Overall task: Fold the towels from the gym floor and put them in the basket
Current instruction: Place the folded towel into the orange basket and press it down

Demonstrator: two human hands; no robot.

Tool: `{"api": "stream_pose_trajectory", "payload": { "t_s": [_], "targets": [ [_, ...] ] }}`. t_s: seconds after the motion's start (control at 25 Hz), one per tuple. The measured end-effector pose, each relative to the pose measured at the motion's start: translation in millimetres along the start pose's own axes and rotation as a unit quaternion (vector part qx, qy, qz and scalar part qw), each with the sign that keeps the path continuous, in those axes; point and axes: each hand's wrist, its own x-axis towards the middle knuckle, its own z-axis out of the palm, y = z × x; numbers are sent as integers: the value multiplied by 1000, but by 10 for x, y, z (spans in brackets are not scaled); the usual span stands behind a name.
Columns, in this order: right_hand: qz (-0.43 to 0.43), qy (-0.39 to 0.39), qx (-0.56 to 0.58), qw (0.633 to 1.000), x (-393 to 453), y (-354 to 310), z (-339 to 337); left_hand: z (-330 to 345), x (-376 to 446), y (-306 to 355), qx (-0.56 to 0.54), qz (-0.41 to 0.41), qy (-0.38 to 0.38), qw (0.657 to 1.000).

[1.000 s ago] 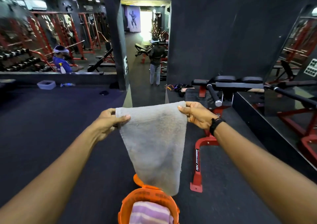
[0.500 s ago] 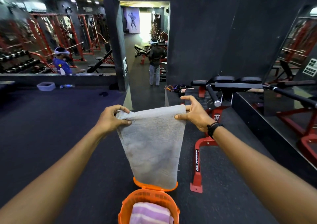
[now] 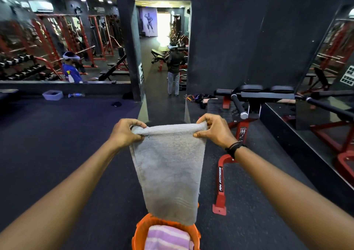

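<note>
Both hands grip the top edge of a grey towel (image 3: 168, 169): left hand (image 3: 124, 133) curled round the left corner, right hand (image 3: 214, 131) pinching the right corner, thumb in front. Towel hangs doubled over, bottom edge just above the rim of an orange basket (image 3: 138, 232) on the dark floor. Purple-and-white striped towel (image 3: 166, 238) lies inside the basket. Red-framed exercise bench (image 3: 249, 104) stands to the right.

I see a plain pale grey terry towel (image 3: 168, 173), an orange plastic basket (image 3: 138, 232), a folded lilac-and-white striped towel (image 3: 168, 238) inside, a red steel bench frame (image 3: 220, 184) with black pads, dark charcoal rubber floor (image 3: 57, 154), a black wristband (image 3: 234, 148).
</note>
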Motion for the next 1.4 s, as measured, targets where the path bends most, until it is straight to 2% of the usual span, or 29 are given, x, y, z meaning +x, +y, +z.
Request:
{"api": "stream_pose_trajectory", "payload": {
  "t_s": [0.12,0.24,0.36,0.48,0.52,0.56,0.6,0.64,0.68,0.72,0.8,0.84,0.92,1.0,1.04,1.12,1.24,1.32,1.4],
  "targets": [
    [-32,23,-49,998,21,56,29,11,7,-40,35,16,29,999],
    [-46,18,-83,995,76,129,36,10,48,-105,124,53,64,989],
    [-32,-44,-51,997,72,151,1,-23,63,-156,109,20,-19,994],
    [-10,-153,-85,985,74,142,-83,-66,53,-153,199,10,-145,969],
    [-10,-180,-75,981,128,96,-160,-88,79,-91,170,24,-140,975],
    [-9,-190,-11,982,179,2,-262,-124,95,5,86,45,-102,990],
    [2,-166,96,981,241,-85,-376,-156,95,102,-68,56,-33,996],
    [22,-149,219,964,295,-169,-489,-188,100,202,-201,58,9,978],
    [47,-167,283,943,305,-205,-538,-196,96,238,-273,39,-8,961],
    [68,-210,274,936,230,-212,-508,-154,26,214,-259,19,-71,963],
    [105,-284,176,937,60,-5,-292,2,-173,4,-184,-55,-178,965],
    [126,-292,181,931,-4,117,-190,60,-227,-110,-186,-96,-173,962],
    [167,-269,268,910,-77,252,-63,105,-214,-243,-280,-179,-100,938],
    [186,-219,377,880,-35,293,-13,124,-173,-300,-379,-216,-58,898],
    [197,-196,420,864,-22,271,-2,127,-163,-295,-387,-216,-68,894],
    [205,-184,453,848,11,285,58,166,-156,-335,-362,-173,-98,911],
    [174,-231,402,869,-18,294,78,227,-208,-355,-273,-96,-110,951],
    [176,-185,339,905,-39,282,126,266,-194,-403,-146,-53,-66,986],
    [177,-122,313,925,-13,322,190,298,-145,-503,-84,-49,-7,995]
  ]
}}
